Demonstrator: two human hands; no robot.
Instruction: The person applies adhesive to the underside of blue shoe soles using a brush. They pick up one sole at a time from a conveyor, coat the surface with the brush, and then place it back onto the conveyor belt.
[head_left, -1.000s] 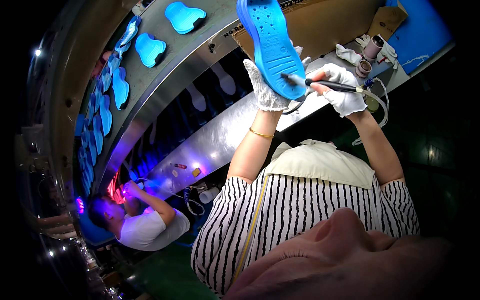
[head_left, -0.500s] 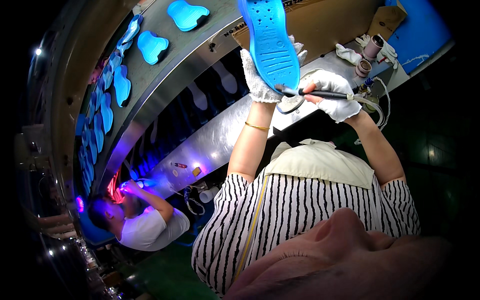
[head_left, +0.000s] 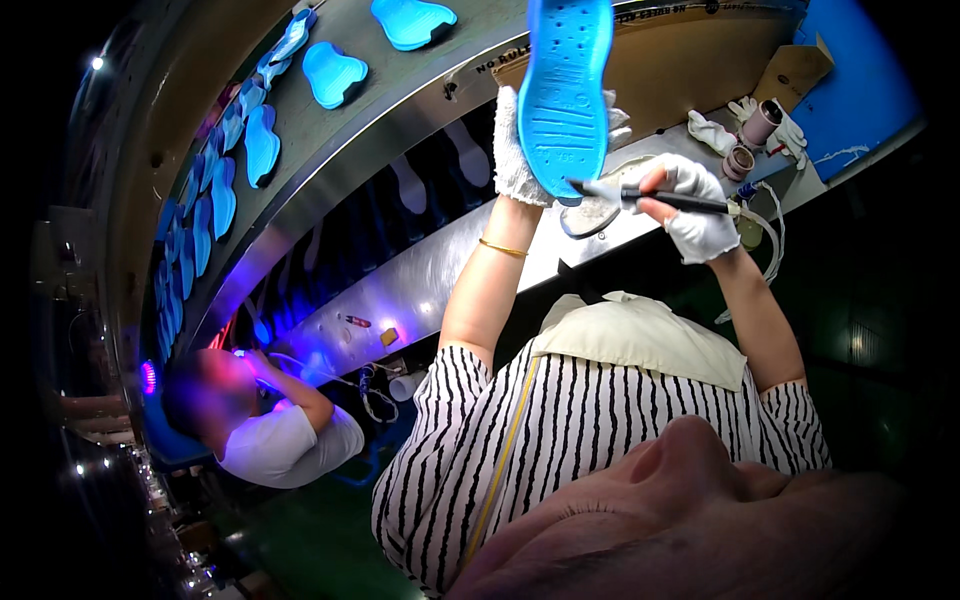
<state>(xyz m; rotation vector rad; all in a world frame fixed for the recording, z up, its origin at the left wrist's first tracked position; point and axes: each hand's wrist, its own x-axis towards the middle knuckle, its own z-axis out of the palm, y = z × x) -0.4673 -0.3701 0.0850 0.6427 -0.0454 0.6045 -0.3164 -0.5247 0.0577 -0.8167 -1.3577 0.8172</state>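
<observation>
My left hand (head_left: 514,158), in a white knit glove, is wrapped round a bright blue shoe sole (head_left: 565,108). Small holes dot the sole's far part, which runs out of the picture at the top, and raised ridges cross its near part. In my right hand (head_left: 697,212), whose white glove leaves fingertips bare, is a slim black-handled brush (head_left: 682,201). Its dark tip meets the sole's rounded near end. Below the sole and partly hidden by it, a pale oval thing with a dark rim (head_left: 592,219) lies on the metal ledge.
Several blue soles (head_left: 262,145) lie on the curved conveyor belt (head_left: 300,150) at the left. A co-worker in a white shirt (head_left: 290,445) sits at the lower left. Spools (head_left: 762,124), white gloves (head_left: 712,134) and a cardboard box (head_left: 690,50) are at the right.
The whole view has shifted, so the bench and belt appear further right and lower. The brush tip has slid slightly right along the sole's near end. Both hands keep their holds.
</observation>
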